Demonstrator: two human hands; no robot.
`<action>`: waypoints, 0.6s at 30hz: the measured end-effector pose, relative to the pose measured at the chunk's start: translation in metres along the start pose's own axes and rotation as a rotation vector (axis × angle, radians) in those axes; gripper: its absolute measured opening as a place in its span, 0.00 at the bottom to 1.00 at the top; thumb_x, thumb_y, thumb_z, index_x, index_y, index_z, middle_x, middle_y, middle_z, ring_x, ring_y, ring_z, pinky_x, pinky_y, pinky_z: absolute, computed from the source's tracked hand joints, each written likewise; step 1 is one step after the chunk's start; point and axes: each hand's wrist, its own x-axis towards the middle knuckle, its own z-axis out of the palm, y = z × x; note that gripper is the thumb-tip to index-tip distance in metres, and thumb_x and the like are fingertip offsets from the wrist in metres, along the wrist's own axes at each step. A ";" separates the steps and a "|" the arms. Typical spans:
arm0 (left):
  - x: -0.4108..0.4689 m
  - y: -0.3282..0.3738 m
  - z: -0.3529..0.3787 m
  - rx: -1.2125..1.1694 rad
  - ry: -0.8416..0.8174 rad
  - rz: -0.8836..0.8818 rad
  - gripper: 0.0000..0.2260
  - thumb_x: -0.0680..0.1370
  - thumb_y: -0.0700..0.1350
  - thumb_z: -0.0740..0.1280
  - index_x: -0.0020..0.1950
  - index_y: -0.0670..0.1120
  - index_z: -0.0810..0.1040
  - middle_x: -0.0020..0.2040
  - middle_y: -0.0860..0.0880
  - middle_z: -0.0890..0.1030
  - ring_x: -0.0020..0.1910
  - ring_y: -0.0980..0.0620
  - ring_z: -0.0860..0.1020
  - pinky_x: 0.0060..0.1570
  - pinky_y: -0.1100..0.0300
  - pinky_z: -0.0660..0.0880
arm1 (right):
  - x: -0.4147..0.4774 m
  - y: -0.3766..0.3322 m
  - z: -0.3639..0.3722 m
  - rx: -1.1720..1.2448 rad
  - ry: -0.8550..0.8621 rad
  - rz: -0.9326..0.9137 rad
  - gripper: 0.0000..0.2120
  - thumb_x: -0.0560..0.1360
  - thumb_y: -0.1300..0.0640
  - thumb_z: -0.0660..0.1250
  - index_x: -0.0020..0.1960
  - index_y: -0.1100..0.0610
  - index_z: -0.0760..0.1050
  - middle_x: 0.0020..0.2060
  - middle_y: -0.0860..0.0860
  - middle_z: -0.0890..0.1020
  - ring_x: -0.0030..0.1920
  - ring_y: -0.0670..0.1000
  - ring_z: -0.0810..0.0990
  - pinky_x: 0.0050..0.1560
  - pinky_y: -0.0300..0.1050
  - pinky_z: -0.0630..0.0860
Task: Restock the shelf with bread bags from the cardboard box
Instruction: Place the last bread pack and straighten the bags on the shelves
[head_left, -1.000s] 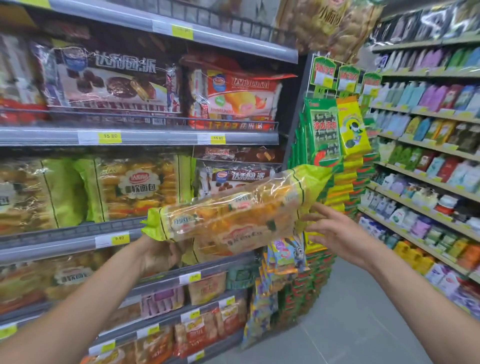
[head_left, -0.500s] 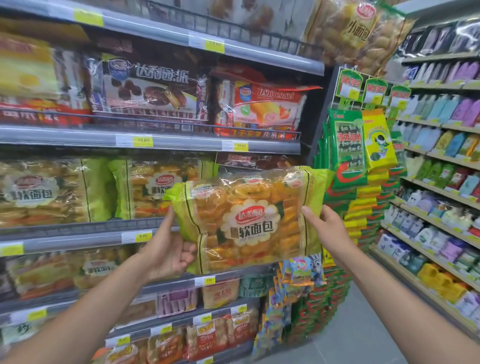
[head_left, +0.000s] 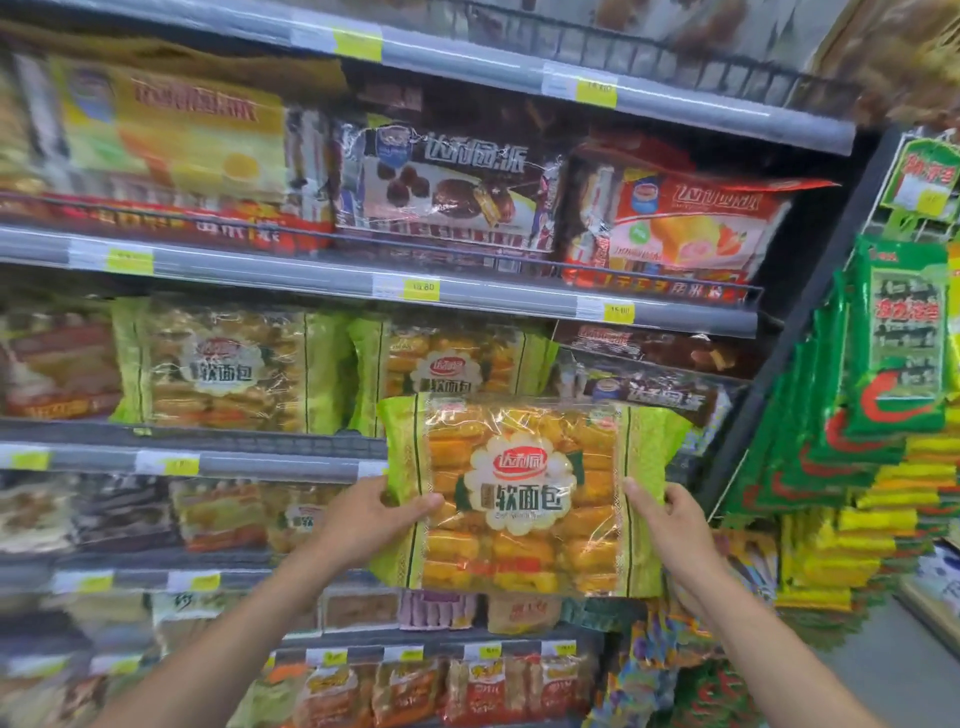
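- Right now your left hand (head_left: 371, 519) grips the left edge of the bread bag (head_left: 524, 496), thumb on the clear front and fingers curled behind the green side panel.
- Your right hand (head_left: 670, 525) clasps the bag's right edge the same way, thumb pressed on the front film, the other fingers hidden behind the bag.
- You hold the bag upright and facing you, label square on, in front of the shelf (head_left: 208, 460) that carries the same product.
- Its top edge overlaps the lower part of a matching bag (head_left: 457, 364) standing on that shelf just behind it; whether the two touch cannot be told.
- To the left on the same shelf stands another matching bag (head_left: 228, 364), upright, with green side panels.
- To the right of those, dark chocolate-pie packs (head_left: 654, 384) lie stacked near the shelf's end.
- On the shelf above sit a chocolate-pie bag (head_left: 441, 182) and, right of it, a red strawberry-cake bag (head_left: 685, 223).
- Far right, green and yellow hanging packets (head_left: 904, 338) cover the end of the rack.
- Yellow price tags (head_left: 421, 288) line the shelf rails; their print is mostly blurred.
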 end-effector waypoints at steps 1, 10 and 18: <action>0.006 -0.003 -0.006 0.042 0.016 0.018 0.38 0.59 0.83 0.60 0.43 0.49 0.79 0.37 0.51 0.79 0.36 0.53 0.78 0.37 0.59 0.72 | 0.006 -0.002 0.010 0.019 0.004 0.007 0.26 0.80 0.47 0.66 0.68 0.66 0.70 0.60 0.59 0.76 0.53 0.51 0.70 0.54 0.45 0.65; 0.079 -0.023 -0.050 -0.491 -0.113 -0.077 0.43 0.76 0.61 0.69 0.82 0.47 0.50 0.81 0.48 0.58 0.78 0.45 0.61 0.74 0.46 0.62 | 0.078 -0.029 0.096 0.175 0.015 0.086 0.43 0.75 0.35 0.64 0.81 0.55 0.54 0.79 0.50 0.58 0.78 0.55 0.59 0.74 0.56 0.61; 0.157 -0.039 -0.072 -0.487 -0.014 -0.020 0.50 0.72 0.56 0.76 0.83 0.52 0.47 0.83 0.47 0.53 0.80 0.44 0.57 0.75 0.43 0.60 | 0.145 -0.036 0.133 0.013 -0.185 0.031 0.59 0.59 0.36 0.82 0.80 0.50 0.55 0.74 0.48 0.67 0.74 0.52 0.66 0.75 0.57 0.64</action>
